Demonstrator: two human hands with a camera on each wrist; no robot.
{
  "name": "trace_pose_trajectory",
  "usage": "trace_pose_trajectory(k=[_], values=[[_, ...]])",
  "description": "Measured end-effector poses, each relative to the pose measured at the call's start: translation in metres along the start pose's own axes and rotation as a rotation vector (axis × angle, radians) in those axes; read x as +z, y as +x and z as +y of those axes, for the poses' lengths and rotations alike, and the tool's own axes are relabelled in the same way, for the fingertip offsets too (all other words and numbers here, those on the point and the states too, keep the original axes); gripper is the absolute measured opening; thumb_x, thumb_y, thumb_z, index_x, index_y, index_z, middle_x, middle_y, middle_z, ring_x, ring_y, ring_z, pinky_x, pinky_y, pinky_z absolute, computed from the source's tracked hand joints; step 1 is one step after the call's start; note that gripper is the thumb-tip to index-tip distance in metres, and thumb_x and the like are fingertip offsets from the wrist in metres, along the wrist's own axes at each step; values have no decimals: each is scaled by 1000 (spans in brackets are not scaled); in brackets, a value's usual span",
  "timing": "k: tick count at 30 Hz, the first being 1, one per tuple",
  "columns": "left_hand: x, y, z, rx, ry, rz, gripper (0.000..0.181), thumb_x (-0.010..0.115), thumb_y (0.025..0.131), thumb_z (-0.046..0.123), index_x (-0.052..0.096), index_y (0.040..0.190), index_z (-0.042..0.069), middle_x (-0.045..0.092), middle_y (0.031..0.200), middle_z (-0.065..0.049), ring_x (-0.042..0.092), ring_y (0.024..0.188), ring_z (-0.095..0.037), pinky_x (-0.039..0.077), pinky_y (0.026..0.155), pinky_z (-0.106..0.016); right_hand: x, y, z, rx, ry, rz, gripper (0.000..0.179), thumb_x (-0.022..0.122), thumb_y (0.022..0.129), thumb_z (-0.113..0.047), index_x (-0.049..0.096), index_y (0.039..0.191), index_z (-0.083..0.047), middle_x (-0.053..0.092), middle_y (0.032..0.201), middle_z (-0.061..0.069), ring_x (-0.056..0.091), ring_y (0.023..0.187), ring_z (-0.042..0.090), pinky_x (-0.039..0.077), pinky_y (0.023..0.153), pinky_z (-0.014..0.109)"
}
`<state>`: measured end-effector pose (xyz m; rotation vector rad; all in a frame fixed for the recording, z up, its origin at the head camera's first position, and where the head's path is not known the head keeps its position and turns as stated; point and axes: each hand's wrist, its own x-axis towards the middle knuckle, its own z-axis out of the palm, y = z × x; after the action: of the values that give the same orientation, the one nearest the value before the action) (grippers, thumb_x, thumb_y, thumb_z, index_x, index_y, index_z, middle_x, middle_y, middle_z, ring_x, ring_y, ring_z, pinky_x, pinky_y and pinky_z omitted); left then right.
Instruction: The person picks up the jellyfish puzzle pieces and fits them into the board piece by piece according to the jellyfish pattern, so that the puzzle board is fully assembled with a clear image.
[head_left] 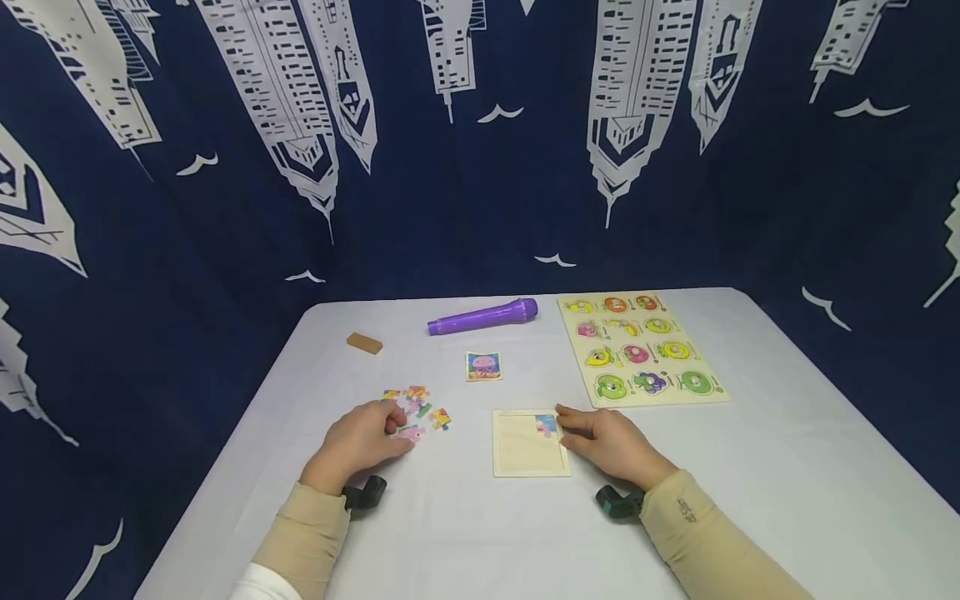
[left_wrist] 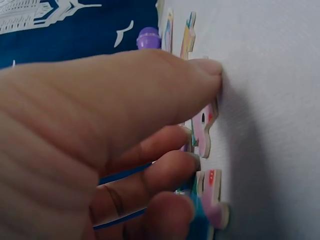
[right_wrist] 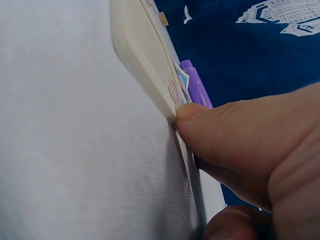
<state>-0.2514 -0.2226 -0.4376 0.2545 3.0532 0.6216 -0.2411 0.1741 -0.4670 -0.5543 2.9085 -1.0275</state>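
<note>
My left hand (head_left: 358,437) is low over a loose cluster of jigsaw pieces, the thumb apart from the bent fingers. In the left wrist view, a pink jigsaw piece with an eye (left_wrist: 202,125) shows just beyond the thumb, and another pink piece (left_wrist: 214,202) lies near the fingertips. An orange-and-yellow piece (head_left: 440,418) sits at the cluster's right side. My right hand (head_left: 611,442) holds the square wooden puzzle tray (head_left: 521,450) at its upper right corner, thumb against the side edge (right_wrist: 155,95). One blue-and-pink piece (head_left: 545,424) is inside that corner.
A small picture card (head_left: 483,367) lies beyond the tray. Behind it is a purple toy microphone (head_left: 483,317). A fruit puzzle board (head_left: 639,350) occupies the back right, and a brown block (head_left: 364,342) the back left. A navy patterned curtain (head_left: 465,208) hangs behind the white table.
</note>
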Motion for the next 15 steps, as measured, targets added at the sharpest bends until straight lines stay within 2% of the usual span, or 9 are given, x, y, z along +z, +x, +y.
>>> trace_pose_trajectory(k=[7, 15], values=[[0, 0, -1, -29, -1, -3, 32, 87, 81, 34, 71, 102, 16, 62, 87, 5, 55, 78, -14, 43, 66, -32, 5, -2, 1, 10, 7, 12, 38, 74, 95, -20, 70, 131, -9, 60, 146, 3, 52, 140, 31, 41, 113, 53], [2, 1, -1, -22, -20, 7, 24, 87, 82, 32, 70, 91, 18, 62, 84, 4, 55, 76, -14, 44, 65, -32, 2, -1, -1, 2, 5, 2, 38, 73, 96, -21, 70, 132, -8, 60, 147, 4, 51, 141, 31, 40, 114, 53]])
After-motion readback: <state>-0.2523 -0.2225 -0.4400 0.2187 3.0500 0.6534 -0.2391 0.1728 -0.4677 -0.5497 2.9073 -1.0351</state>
